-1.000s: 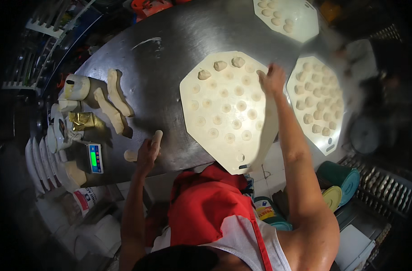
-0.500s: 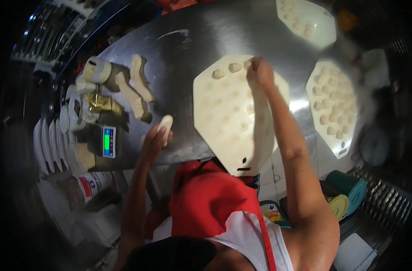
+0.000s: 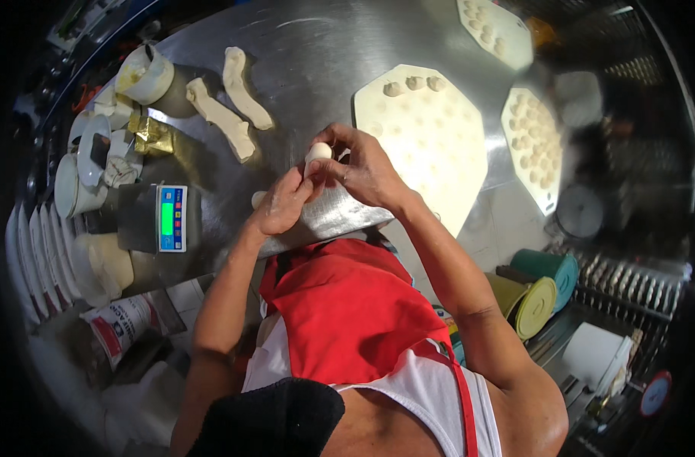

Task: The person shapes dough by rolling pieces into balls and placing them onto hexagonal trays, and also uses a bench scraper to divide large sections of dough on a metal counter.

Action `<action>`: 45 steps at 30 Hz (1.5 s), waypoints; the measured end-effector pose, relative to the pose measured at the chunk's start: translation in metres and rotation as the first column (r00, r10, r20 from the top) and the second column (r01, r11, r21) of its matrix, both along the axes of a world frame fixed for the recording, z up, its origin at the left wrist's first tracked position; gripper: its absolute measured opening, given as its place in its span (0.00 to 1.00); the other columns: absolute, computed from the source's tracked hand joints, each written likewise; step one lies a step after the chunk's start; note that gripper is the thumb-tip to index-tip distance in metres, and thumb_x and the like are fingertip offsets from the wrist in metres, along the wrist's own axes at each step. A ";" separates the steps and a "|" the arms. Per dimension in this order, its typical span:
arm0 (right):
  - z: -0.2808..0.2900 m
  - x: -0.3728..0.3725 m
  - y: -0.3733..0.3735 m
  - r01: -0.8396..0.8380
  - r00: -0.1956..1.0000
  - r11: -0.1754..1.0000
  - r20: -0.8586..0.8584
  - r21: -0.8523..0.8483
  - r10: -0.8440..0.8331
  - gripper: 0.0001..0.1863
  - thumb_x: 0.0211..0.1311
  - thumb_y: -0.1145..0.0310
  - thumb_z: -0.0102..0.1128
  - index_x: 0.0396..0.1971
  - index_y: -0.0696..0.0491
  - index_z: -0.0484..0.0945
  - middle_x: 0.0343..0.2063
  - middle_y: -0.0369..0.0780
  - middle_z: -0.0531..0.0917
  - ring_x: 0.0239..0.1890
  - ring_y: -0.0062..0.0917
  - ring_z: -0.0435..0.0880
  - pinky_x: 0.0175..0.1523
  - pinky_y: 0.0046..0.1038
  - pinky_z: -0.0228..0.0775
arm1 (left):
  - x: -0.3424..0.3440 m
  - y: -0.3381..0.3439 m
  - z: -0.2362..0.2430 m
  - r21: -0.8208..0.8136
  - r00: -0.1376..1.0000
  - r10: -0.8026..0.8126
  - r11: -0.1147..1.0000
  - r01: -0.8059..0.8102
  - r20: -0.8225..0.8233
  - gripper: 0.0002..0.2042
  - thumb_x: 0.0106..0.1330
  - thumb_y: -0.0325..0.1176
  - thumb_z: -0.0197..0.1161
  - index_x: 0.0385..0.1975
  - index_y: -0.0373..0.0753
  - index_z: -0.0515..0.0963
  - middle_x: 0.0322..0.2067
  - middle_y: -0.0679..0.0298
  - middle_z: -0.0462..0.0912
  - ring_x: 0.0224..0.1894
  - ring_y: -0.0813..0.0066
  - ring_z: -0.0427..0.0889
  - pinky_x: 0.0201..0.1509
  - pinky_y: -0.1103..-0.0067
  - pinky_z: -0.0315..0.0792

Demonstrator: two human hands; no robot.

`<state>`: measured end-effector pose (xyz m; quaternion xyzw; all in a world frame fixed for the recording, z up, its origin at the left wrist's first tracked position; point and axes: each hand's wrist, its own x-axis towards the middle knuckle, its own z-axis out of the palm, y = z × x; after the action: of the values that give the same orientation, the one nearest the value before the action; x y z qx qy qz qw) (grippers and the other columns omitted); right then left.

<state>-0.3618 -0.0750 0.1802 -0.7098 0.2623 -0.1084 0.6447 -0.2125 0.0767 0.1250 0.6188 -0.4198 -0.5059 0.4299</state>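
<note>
Left grip (image 3: pixel 283 204) and right grip (image 3: pixel 370 175) meet over the near edge of the tabletop (image 3: pixel 309 76), both closed on one pale dough piece (image 3: pixel 318 154). Its rounded end pokes up between the right thumb and curled forefinger, while the left fingers wrap its lower part, mostly hidden; how hard either side presses, I cannot tell. Two hands on so soft a thing probably let one steady it while the other pinches.

Just below the left grip, a second dough end (image 3: pixel 258 199) shows from under the wrist, near enough to be picked up without a stretch. Beyond it, up and to the left, two dough strips (image 3: pixel 222 122) lie apart from each other, likely so they do not stick together. Farther left sits a scale (image 3: pixel 172 218) with a lit green display, turned so it seems readable from where the person stands.

Right beside the right grip is a pale octagonal board (image 3: pixel 454 198) with faint round marks; three dough balls (image 3: pixel 414 83) line its far edge, a spacing that seems to follow the marks. Well to the right, another board (image 3: pixel 547 198) carries many more balls.
</note>
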 end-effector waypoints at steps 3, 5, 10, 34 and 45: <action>0.000 -0.005 -0.001 0.122 0.983 0.974 0.113 0.192 -0.146 0.09 0.73 0.75 0.67 0.48 0.57 0.78 0.34 0.38 0.83 0.33 0.22 0.84 0.40 0.26 0.78 | -0.002 -0.005 0.020 0.103 0.982 -0.098 0.988 0.116 -0.164 0.15 0.85 0.38 0.48 0.55 0.34 0.78 0.33 0.67 0.77 0.34 0.79 0.75 0.42 0.75 0.74; -0.020 -0.009 0.000 0.205 0.978 0.978 -0.056 0.026 -0.203 0.11 0.76 0.65 0.67 0.46 0.58 0.79 0.31 0.39 0.84 0.32 0.23 0.84 0.40 0.29 0.79 | 0.002 -0.011 0.001 0.122 0.987 -0.158 0.980 0.160 -0.024 0.16 0.85 0.38 0.48 0.51 0.31 0.78 0.32 0.55 0.84 0.35 0.65 0.84 0.43 0.67 0.78; -0.017 -0.009 0.016 0.170 0.943 0.947 -0.234 -0.273 -0.236 0.26 0.73 0.47 0.67 0.36 0.61 0.81 0.25 0.42 0.83 0.29 0.24 0.81 0.38 0.31 0.75 | -0.026 -0.031 0.019 0.042 0.890 -0.115 0.993 0.108 0.442 0.17 0.78 0.37 0.54 0.43 0.24 0.78 0.38 0.30 0.84 0.47 0.31 0.85 0.50 0.50 0.78; -0.156 -0.016 -0.160 0.188 0.919 0.688 -0.122 -0.701 -0.375 0.17 0.68 0.61 0.70 0.48 0.57 0.82 0.44 0.49 0.86 0.42 0.49 0.89 0.47 0.43 0.81 | -0.006 -0.075 -0.103 0.156 0.932 0.130 0.969 -0.192 0.338 0.31 0.79 0.36 0.60 0.78 0.35 0.61 0.62 0.43 0.80 0.64 0.49 0.81 0.70 0.62 0.71; -0.107 -0.003 -0.068 0.227 0.965 0.952 0.086 0.207 -0.249 0.08 0.76 0.71 0.66 0.43 0.60 0.79 0.32 0.43 0.86 0.33 0.27 0.88 0.44 0.29 0.80 | 0.007 -0.079 -0.074 0.271 0.984 -0.151 0.955 0.121 0.090 0.16 0.81 0.37 0.58 0.59 0.33 0.77 0.43 0.61 0.89 0.48 0.73 0.86 0.52 0.73 0.78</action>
<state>-0.3644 -0.1428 0.0729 -0.5991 0.3189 -0.1986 0.7070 -0.2056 -0.0020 0.0509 0.6671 -0.4133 -0.5510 0.2839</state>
